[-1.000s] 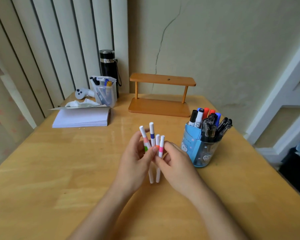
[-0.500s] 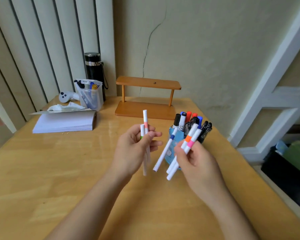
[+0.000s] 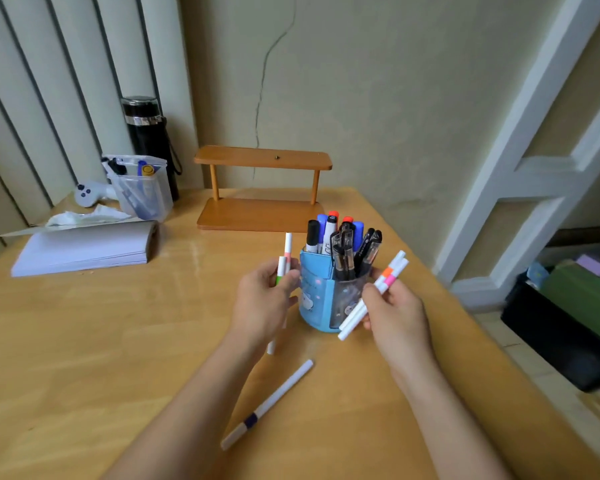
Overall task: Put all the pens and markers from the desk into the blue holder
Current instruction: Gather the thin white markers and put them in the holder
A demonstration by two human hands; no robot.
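The blue holder [image 3: 314,289] stands mid-desk, filled with several black pens and capped markers [image 3: 340,240]. Just left of it, my left hand [image 3: 264,303] grips two white markers [image 3: 284,263], one with a green band and one with a pink band, held upright. To the holder's right, my right hand [image 3: 394,306] holds two white markers [image 3: 378,289] with orange and pink bands, slanted up to the right. A white marker with a blue band [image 3: 267,403] lies loose on the desk between my forearms.
A wooden two-tier stand [image 3: 260,188] sits behind the holder. At the back left are a stack of paper [image 3: 84,249], a clear container with pens [image 3: 142,188], a black flask [image 3: 148,133], a white controller [image 3: 87,194] and a crumpled tissue. The desk's right edge drops to the floor.
The blue-banded marker has left my right hand and now lies on the desk. My hands have spread apart to either side of the holder. The view has shifted so the holder sits nearer the centre.
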